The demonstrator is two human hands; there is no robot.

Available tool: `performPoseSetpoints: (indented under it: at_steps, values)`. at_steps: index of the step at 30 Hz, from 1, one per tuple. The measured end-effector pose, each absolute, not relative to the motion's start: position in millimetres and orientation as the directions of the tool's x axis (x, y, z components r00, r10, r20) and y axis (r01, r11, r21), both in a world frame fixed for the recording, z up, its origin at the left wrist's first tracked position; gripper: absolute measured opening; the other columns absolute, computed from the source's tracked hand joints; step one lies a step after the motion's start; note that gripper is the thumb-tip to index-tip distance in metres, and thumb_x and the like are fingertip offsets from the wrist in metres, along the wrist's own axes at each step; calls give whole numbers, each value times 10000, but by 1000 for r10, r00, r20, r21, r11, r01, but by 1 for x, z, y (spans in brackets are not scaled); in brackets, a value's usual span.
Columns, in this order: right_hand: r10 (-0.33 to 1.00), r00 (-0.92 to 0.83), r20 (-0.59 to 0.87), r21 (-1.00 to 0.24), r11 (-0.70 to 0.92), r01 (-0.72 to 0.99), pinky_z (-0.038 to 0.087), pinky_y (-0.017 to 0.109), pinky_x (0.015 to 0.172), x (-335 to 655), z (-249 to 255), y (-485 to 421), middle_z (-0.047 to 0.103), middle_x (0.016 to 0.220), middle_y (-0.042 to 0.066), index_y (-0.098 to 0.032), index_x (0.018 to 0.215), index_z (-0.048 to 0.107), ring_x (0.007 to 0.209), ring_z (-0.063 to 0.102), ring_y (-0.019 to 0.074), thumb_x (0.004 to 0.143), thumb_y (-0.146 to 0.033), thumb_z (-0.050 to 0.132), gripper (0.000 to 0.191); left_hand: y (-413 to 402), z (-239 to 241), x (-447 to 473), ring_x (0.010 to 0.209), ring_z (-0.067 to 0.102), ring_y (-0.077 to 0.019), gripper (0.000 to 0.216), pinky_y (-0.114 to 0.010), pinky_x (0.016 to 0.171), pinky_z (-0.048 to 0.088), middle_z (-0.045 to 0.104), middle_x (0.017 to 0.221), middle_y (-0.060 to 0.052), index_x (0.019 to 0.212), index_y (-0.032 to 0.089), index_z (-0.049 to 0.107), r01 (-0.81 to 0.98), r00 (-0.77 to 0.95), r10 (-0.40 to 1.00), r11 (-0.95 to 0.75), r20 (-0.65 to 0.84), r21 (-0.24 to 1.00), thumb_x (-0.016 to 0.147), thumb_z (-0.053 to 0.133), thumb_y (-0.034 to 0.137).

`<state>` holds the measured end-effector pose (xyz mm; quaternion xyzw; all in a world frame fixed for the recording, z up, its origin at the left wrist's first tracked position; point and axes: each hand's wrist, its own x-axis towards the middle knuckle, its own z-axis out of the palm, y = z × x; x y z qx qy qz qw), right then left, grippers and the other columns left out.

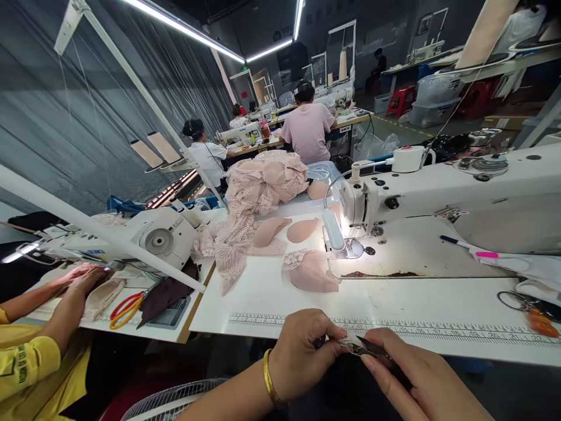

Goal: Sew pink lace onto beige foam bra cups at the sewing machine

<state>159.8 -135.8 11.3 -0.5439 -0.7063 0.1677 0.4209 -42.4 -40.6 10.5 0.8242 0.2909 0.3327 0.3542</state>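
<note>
My left hand [302, 351], with a gold bangle on the wrist, pinches one end of a small dark and pale fabric piece [363, 346] just below the front edge of the white sewing table [394, 304]. My right hand [421, 380] grips the other end of the same piece, fingers closed around it. Beyond my hands, a pink bra cup [312, 272] lies on the table beside the sewing machine [460, 193], whose lamp lights the needle area.
More pink cups [302, 230] and a heap of pink lace fabric [263, 187] lie at the back left. A neighbour in a yellow sleeve [30, 362] works at the left machine, with red and yellow scissors [125, 309] nearby. Scissors [532, 313] lie at right. A fan grille [170, 400] sits below.
</note>
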Motion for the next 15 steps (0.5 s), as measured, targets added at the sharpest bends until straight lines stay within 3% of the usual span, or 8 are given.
performPoseSetpoints:
  at_steps: [5, 10, 15]
  values:
    - [871, -144, 469, -585, 429, 688, 544, 250, 490, 165, 14, -133, 775, 835, -42, -311, 1056, 542, 640, 762, 179, 1061, -295, 429, 114, -39, 10, -41, 646, 656, -135, 78, -210, 625, 502, 712, 720, -22, 920, 188, 714, 222, 642, 571, -778, 512, 588, 897, 682, 121]
    - [932, -168, 322, -612, 340, 714, 546, 257, 519, 167, 19, -132, 737, 770, -42, -298, 949, 575, 593, 728, 179, 1031, -262, 479, 131, -40, 9, -41, 667, 655, -136, 105, -214, 635, 510, 712, 752, -24, 975, 191, 676, 221, 654, 500, -844, 568, 488, 927, 632, 109]
    - [931, -207, 299, -591, 351, 726, 513, 261, 496, 171, 18, -130, 724, 755, -31, -291, 926, 585, 560, 705, 185, 1012, -255, 495, 130, -43, 13, -39, 637, 605, -140, 110, -239, 600, 468, 709, 752, -23, 1002, 183, 647, 247, 678, 405, -911, 613, 330, 977, 567, 111]
